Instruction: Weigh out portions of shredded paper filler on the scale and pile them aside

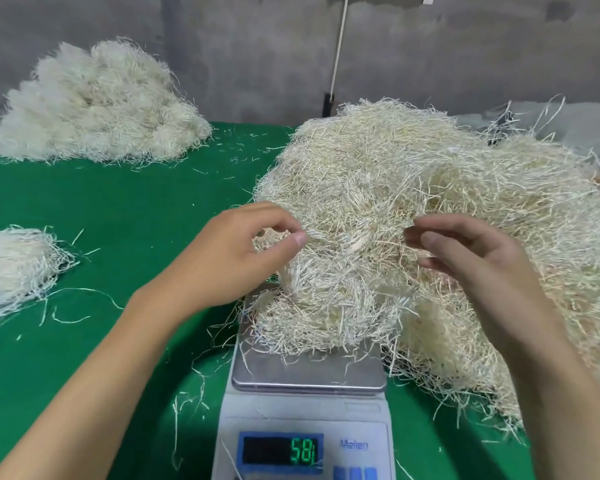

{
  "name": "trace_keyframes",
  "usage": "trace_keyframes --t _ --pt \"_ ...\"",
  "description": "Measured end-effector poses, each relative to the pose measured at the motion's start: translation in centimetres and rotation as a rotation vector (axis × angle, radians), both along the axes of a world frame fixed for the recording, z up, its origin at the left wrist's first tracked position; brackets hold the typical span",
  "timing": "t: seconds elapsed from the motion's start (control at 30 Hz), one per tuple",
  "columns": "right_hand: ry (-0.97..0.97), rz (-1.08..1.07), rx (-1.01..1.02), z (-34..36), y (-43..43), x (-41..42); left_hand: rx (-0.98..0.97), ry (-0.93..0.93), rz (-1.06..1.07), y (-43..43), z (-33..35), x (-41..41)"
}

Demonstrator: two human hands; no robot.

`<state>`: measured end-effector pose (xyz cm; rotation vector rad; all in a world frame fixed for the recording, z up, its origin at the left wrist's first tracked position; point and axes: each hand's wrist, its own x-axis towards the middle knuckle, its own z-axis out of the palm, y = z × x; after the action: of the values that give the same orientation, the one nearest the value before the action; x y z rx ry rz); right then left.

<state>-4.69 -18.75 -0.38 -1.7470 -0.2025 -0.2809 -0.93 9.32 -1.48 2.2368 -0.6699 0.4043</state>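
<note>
One portion [312, 317] tops scale [309, 379] — left hand [243, 251] grip pinches strands [274, 234], right hand [471, 261] loose.

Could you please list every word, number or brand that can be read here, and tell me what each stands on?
"58", then a third green digit too unclear to read: on the dark display of the white digital scale.
The blue brand word right of the display: blurred, perhaps "Mefien", not certain.
The blue buttons at the bottom edge: cut off, nothing readable.
No other text.

Packing workshop, green-covered table [125, 209], bare concrete wall [257, 57]
</note>
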Motion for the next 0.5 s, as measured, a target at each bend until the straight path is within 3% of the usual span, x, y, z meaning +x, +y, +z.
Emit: trace_keyframes --t 0.23,0.5 --pt "-0.107 0.069 -0.124 0.3 1.5 0.1 -0.03 -0.029 0.05 0.6 0.4 -0.4" --pt "-0.221 -0.092 0.035 -1.0 1.6 -2.9 -0.217 -0.044 0.232 2.0 -2.0 -3.8"
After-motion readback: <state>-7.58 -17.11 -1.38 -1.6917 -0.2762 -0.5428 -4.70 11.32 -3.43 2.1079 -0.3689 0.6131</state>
